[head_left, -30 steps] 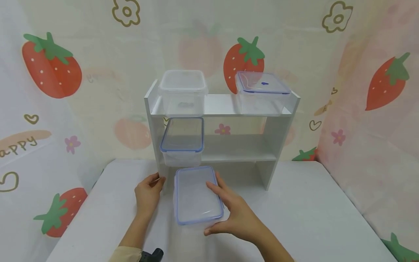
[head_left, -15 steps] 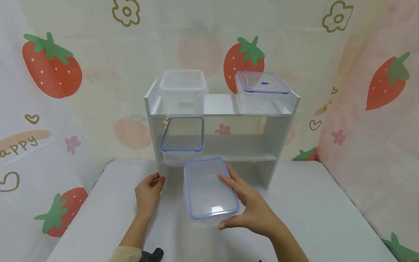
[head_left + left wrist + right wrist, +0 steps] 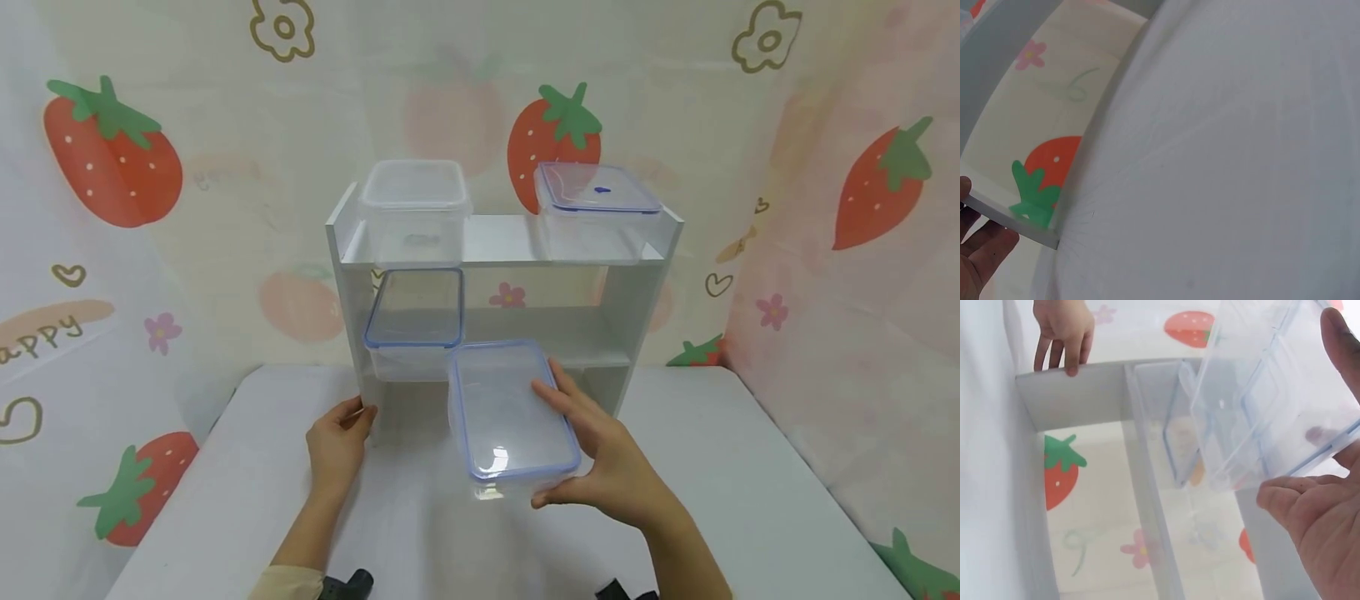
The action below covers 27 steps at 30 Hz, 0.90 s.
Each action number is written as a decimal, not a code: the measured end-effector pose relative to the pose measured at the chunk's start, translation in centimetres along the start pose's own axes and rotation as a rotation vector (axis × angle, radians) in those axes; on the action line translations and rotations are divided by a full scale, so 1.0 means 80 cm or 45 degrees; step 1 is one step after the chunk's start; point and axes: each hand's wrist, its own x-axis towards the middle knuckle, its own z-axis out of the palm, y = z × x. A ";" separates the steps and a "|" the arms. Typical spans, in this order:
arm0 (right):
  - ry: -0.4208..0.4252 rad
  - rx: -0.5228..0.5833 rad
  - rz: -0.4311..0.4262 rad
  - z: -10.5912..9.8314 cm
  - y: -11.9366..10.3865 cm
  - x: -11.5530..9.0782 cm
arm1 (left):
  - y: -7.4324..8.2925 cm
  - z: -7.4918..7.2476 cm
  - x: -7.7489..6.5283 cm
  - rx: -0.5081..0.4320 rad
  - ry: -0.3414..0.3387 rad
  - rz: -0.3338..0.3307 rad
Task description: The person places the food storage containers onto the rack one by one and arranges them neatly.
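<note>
My right hand (image 3: 611, 462) grips a clear food container (image 3: 517, 408) with a blue-rimmed lid, thumb at the near corner and fingers along the right side. The container is held in front of a white shelf unit (image 3: 577, 329) and overlaps its lower part in the head view. My left hand (image 3: 335, 446) pinches the front edge of the unit's left side panel, low down. In the left wrist view, thumb and fingers lie on either side of that panel edge (image 3: 1013, 226). The right wrist view shows the container (image 3: 1235, 425) tilted, its underside towards the camera.
A blue-rimmed container (image 3: 416, 321) stands at the left of the middle shelf. On top are a container with a whitish lid (image 3: 416, 212) at left and one with a blue-edged lid (image 3: 600, 212) at right. A white table (image 3: 750, 483) lies beneath; a strawberry-print cloth hangs behind.
The right hand has carried the container rightwards and up, away from the lower left of the shelf unit. The left hand has stayed on the side panel.
</note>
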 end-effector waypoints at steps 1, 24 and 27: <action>0.009 -0.002 0.005 -0.002 0.001 0.000 | 0.000 0.000 0.000 0.003 0.002 0.002; 0.118 -0.075 0.107 -0.077 0.040 0.020 | -0.001 -0.002 -0.002 -0.033 -0.024 -0.019; 0.125 -0.079 0.124 -0.084 0.048 0.025 | 0.001 -0.004 -0.002 -0.030 -0.028 -0.020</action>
